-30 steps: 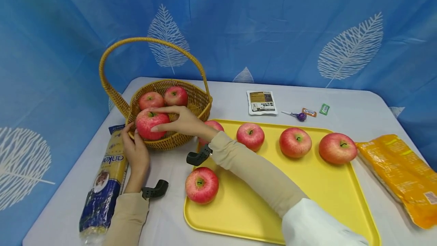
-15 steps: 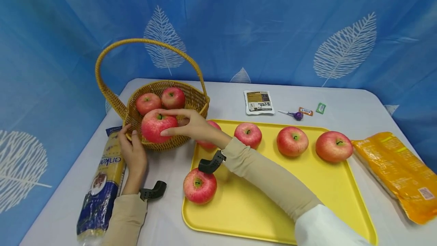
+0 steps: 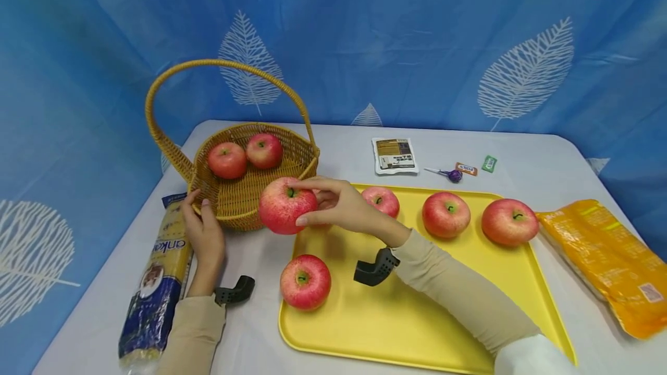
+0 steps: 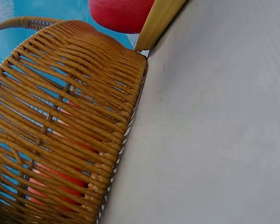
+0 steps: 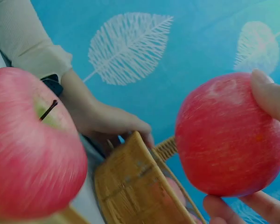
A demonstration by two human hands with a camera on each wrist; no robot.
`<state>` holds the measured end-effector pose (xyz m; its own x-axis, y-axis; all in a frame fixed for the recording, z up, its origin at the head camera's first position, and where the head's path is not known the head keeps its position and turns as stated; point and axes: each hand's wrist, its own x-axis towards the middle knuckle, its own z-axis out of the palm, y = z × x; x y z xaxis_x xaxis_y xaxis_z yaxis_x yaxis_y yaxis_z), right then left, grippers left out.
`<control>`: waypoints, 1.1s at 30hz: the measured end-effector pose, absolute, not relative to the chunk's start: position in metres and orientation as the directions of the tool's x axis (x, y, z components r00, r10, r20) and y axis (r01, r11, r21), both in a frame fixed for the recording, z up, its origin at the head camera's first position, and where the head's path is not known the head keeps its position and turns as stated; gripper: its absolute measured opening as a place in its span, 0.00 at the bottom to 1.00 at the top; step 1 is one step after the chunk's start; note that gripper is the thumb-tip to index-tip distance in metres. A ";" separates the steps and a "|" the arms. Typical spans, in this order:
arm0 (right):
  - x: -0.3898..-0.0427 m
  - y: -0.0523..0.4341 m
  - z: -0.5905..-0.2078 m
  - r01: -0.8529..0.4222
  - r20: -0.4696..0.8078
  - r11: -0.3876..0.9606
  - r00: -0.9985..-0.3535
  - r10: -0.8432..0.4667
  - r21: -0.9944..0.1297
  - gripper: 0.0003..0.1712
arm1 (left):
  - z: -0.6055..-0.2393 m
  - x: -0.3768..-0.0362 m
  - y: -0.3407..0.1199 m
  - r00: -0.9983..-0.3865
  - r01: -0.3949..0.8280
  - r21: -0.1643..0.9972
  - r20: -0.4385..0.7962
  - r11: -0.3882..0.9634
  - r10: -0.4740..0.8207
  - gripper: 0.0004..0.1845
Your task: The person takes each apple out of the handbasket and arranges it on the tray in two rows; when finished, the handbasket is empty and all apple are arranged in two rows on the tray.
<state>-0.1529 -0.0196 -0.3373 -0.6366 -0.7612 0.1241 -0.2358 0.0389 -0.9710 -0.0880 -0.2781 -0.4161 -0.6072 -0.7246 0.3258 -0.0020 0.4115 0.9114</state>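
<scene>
My right hand (image 3: 346, 207) grips a red apple (image 3: 283, 207), thumb and fingers spread round its sides. This apple is held up between the basket and the tray's back left corner; the right wrist view shows the held apple (image 5: 228, 140) close up. With my left hand (image 3: 206, 239) I hold the near left rim of a wicker basket (image 3: 234, 192) with a tall arched handle. Inside the basket sit two apples, one pinkish-red apple (image 3: 227, 161) and another apple (image 3: 264, 150) beside it. The left wrist view is mostly the basket's woven side (image 4: 70, 107), and the hand is out of it.
On the right lies a yellow tray (image 3: 385, 317) with several apples, including a front left apple (image 3: 305, 282). A blue-and-gold packet (image 3: 156, 282) is left of my arm. Behind the tray are a white sachet (image 3: 394, 155), lollipop (image 3: 455, 176) and small candies; an orange bag (image 3: 612, 265) lies right.
My right hand has lifted the apple out of the basket's front and carried it right, past the rim. The left hand stays at the basket rim.
</scene>
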 end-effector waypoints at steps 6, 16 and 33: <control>-0.148 0.021 -0.342 -0.283 0.138 0.095 -0.701 -0.699 -0.954 0.34 | -0.418 -0.089 -0.278 -0.609 0.008 0.918 0.318 0.395 -0.726 0.18; -0.121 0.081 -0.361 -0.331 0.105 0.244 -0.761 -0.640 -0.911 0.32 | -0.419 -0.087 -0.277 -0.611 0.006 0.920 0.313 0.392 -0.727 0.20; -0.073 0.116 -0.405 -0.403 0.174 0.257 -0.770 -0.614 -0.878 0.30 | -0.417 -0.087 -0.277 -0.622 0.008 0.920 0.312 0.393 -0.718 0.19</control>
<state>-0.0725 0.1156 -0.4049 -0.7703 -0.6135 0.1740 -0.4030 0.2570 -0.8784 -0.0869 -0.2766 -0.4171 -0.6222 -0.7180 0.3122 0.0083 0.3927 0.9196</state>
